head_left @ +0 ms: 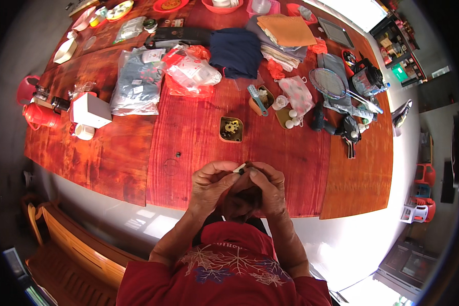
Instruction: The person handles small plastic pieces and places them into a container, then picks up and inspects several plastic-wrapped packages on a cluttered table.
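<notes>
Both hands are raised together in front of my body, over the table's near edge. Between the thumb and fingers of my left hand (211, 184) is a small white piece (239, 167). A small dark piece (241, 172) shows just below it, between the two thumbs. My right hand (270, 186) is closed in a pinch beside them; what its fingertips hold is hidden. Just beyond my hands stands a small square dish (231, 140) with yellow and black bits inside. A tiny dark round piece (178, 154) lies on the tabletop to the left.
A blue brush (257, 100) leans on a small container. To the right are a badminton racket (328, 83) and white balls (289, 124). Folded dark cloth (234, 52) and bagged clothing (136, 84) lie farther back. A white box (92, 110) stands left; a wooden bench (81, 245) is below left.
</notes>
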A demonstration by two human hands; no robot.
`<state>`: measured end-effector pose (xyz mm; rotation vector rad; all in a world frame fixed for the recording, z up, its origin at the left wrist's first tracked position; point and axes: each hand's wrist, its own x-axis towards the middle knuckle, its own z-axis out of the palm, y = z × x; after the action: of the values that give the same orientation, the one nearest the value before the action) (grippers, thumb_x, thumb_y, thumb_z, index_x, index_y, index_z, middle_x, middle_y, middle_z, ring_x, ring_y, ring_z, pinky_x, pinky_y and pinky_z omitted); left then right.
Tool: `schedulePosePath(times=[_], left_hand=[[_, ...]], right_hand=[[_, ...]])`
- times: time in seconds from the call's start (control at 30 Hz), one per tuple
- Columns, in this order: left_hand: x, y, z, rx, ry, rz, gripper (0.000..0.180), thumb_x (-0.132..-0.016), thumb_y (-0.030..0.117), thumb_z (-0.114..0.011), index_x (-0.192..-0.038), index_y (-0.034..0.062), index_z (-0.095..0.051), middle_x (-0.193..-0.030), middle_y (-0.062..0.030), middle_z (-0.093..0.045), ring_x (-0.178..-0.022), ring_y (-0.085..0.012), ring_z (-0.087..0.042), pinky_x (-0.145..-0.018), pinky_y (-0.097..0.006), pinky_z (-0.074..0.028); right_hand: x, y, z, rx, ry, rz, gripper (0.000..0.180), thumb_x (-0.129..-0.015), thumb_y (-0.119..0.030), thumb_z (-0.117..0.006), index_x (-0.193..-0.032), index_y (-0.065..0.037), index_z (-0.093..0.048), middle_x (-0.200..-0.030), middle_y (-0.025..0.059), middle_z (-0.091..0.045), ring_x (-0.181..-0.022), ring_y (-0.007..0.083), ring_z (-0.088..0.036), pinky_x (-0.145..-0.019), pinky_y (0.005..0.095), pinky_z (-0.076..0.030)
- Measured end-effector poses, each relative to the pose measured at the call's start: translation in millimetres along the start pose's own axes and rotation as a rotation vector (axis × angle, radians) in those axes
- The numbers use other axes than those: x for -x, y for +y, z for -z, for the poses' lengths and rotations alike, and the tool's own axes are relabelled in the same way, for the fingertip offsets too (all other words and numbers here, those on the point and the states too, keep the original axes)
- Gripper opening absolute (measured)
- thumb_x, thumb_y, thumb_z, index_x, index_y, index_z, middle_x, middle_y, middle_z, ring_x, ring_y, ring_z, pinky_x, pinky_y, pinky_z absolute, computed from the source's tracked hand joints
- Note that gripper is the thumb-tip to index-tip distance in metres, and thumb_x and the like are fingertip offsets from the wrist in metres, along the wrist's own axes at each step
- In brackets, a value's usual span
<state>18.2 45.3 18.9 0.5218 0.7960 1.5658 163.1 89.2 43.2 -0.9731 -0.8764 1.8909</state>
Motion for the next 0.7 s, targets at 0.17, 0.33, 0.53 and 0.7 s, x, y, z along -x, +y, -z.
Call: schedulePosePath(times=[0.17,0.33,0.53,0.7], left_hand=[[15,24,3,-0.043,0.002,-0.133,0.021,-0.082,-0.01,-0.06,-0.101,-0.0008,-0.057,-0.095,-0.0084,-0.064,-0.088,-0.0118,-0.062,-0.08,-0.024,-0.051],[34,41,-9,-0.233,0.09,-0.308,0.025,-0.081,-0.009,-0.061,-0.104,-0.0006,-0.054,-0.094,-0.0058,-0.061,-0.089,-0.0111,-0.061,-0.08,-0.024,-0.05],[45,58,13,-0.227,0.049,-0.3,0.024,-0.081,-0.011,-0.06,-0.101,-0.0012,-0.054,-0.095,-0.0059,-0.06,-0.089,-0.0097,-0.06,-0.08,-0.023,-0.05],[47,66,24,-0.144,0.11,-0.246,0.022,-0.08,-0.01,-0.062,-0.099,-0.0005,-0.057,-0.094,-0.006,-0.063,-0.087,-0.0105,-0.061,-0.078,-0.022,-0.051]], right_hand=[[10,-15,-25,-0.091,0.041,0.073,0.016,-0.087,-0.006,-0.058,-0.101,0.002,-0.06,-0.091,0.0048,-0.064,-0.083,0.0099,-0.059,-0.073,0.0246,-0.049],[16,-18,-61,0.563,-0.17,0.364,0.016,-0.083,0.003,-0.061,-0.098,0.002,-0.056,-0.091,0.0041,-0.064,-0.083,0.0069,-0.058,-0.072,0.0227,-0.05],[14,-16,-73,0.456,-0.213,0.204,0.013,-0.088,-0.005,-0.057,-0.097,0.004,-0.06,-0.083,0.0026,-0.063,-0.078,0.0058,-0.056,-0.07,0.0215,-0.047],[14,-7,-85,0.274,-0.062,0.2,0.014,-0.09,-0.008,-0.055,-0.098,0.002,-0.062,-0.088,0.0018,-0.064,-0.08,0.0063,-0.055,-0.074,0.0201,-0.044]])
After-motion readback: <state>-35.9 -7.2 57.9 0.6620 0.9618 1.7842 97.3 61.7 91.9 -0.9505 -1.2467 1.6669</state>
